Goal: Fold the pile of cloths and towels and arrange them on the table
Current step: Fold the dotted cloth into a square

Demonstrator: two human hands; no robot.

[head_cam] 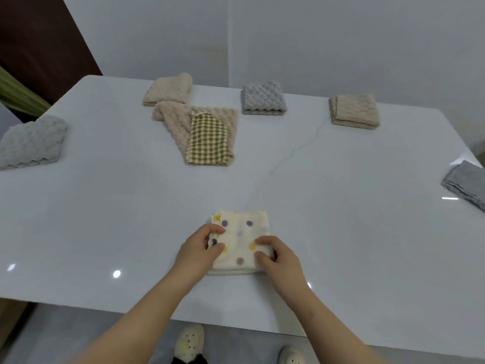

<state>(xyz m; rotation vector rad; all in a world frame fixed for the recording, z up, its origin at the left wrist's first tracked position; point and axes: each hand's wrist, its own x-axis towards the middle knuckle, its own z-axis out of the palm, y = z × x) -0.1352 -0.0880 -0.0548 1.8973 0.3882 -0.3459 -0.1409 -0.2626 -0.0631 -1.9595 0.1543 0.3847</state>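
While we hold the folded dotted cloth [240, 243] flat near the front edge of the table [341, 206], left hand [199, 248] pinching its left edge, right hand [278, 256] curled over its right edge, checked cloth [207, 139] lying on a beige towel [173, 119] farther back

Forearms extended; left hand [200, 248] and right hand [278, 259] pinch cloth [242, 233] edges.

Both hands are working a folded polka-dot cloth [242, 241] on the white table [341, 206]: the left hand [200, 249] is seemingly pinching its left edge, the right hand [278, 260] gripping its right edge.
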